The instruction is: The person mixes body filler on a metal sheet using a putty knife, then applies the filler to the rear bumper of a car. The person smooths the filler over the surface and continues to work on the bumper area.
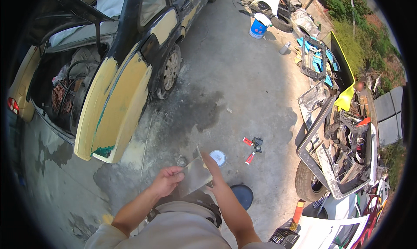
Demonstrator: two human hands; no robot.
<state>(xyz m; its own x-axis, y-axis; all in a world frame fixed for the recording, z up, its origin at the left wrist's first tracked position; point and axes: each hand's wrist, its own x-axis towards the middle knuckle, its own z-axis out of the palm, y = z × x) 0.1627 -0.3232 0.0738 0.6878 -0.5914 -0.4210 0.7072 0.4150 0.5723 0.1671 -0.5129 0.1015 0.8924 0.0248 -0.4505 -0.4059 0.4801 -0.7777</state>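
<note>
In front of my body, my left hand point(167, 181) pinches the left edge of a flat, greyish, rectangular plate point(194, 178), thumb on top. It looks like a filler spreader, smeared and partly see-through or shiny. My right hand point(211, 167) is closed at the plate's right edge, around a thin piece seen nearly edge-on; its fingers are mostly hidden. Below on the ground, beyond the right hand, sits a round can with a white lid point(218, 158). Red-and-white tubes point(249, 158) lie farther right, beside a crumpled black piece point(257, 144).
At left stands a dark car, its trunk open and its rear fender point(124, 108) coated in beige filler. A dark round lid or basin point(242, 196) is near my right forearm. Car parts, a tyre point(309, 182) and frames pile up at right. A blue bucket point(258, 29) stands far off.
</note>
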